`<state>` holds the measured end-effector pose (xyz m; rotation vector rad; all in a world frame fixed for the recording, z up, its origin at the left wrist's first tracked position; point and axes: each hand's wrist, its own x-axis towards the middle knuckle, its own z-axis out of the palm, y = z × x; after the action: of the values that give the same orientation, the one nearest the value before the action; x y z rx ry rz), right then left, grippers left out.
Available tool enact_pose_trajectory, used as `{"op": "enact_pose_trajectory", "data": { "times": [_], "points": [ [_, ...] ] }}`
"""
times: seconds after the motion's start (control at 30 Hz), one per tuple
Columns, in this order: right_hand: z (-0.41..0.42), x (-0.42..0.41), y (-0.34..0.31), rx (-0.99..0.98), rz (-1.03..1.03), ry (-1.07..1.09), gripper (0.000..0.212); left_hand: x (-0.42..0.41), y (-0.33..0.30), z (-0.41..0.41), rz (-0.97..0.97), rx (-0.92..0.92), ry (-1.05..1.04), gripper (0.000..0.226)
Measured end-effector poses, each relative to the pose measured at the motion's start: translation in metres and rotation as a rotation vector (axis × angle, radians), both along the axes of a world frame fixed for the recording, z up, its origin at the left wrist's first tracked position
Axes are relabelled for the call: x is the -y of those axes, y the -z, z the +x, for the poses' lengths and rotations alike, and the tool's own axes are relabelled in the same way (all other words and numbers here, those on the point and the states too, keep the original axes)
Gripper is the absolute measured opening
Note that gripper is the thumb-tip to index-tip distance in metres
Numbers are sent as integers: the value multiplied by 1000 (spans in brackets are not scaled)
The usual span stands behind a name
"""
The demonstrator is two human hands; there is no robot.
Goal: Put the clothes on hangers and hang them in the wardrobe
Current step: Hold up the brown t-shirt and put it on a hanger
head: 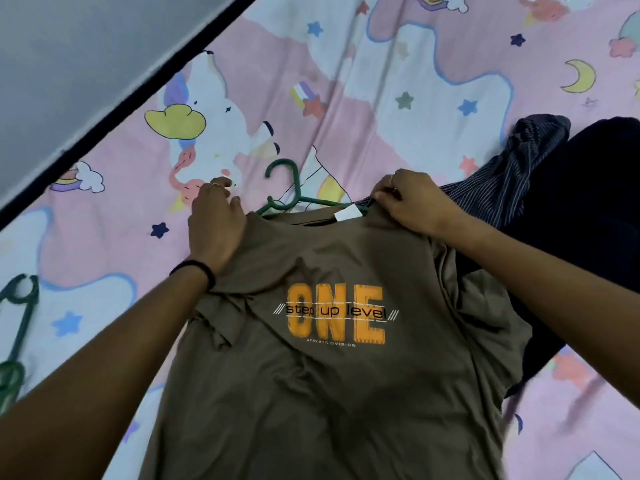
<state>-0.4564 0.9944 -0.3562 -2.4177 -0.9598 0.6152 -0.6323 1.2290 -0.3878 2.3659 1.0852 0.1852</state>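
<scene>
On the bed, the shirt fills the frame's centre and bottom. The step is threading the hanger through its neck. Left hand seems to clutch the left shoulder; right hand pinches the collar. Next: seat both shoulders.

Home bedroom, laundry sorting on a bed.
Bed has a pink kids' sheet printed with clouds, stars, moons. T-shirt spread on it, dark clothes piled beside, green hangers lying loose. Grey wall along the bed edge.
</scene>
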Motion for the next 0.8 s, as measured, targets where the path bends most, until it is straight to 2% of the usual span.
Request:
{"op": "enact_pose_trajectory", "data": {
  "times": [0.13, 0.33, 0.47, 0.57, 0.67, 0.8],
  "points": [
    [-14, -22, 4, -22, -2, -33, 21, -2, 1, 18, -107, -89, 157, 36],
    [-19, -13, 2, -157, 190, 71, 27, 20, -3, 73, -239, -253, 284, 40],
    [-19, 1, -5, -199, 260, 119, 28, 28, -30, 88, -318, -196, 448, 37],
    [-24, 10, -27, -281, 408, 238, 26, 33, -62, 89, -417, -217, 599, 35],
    [-37, 23, -63, -391, 560, 338, 22, 41, -91, 84, -381, -295, 735, 25],
    [-67, 40, -125, -430, 624, 300, 23, 62, -158, 80, -276, -111, 775, 13]
  ]
}}
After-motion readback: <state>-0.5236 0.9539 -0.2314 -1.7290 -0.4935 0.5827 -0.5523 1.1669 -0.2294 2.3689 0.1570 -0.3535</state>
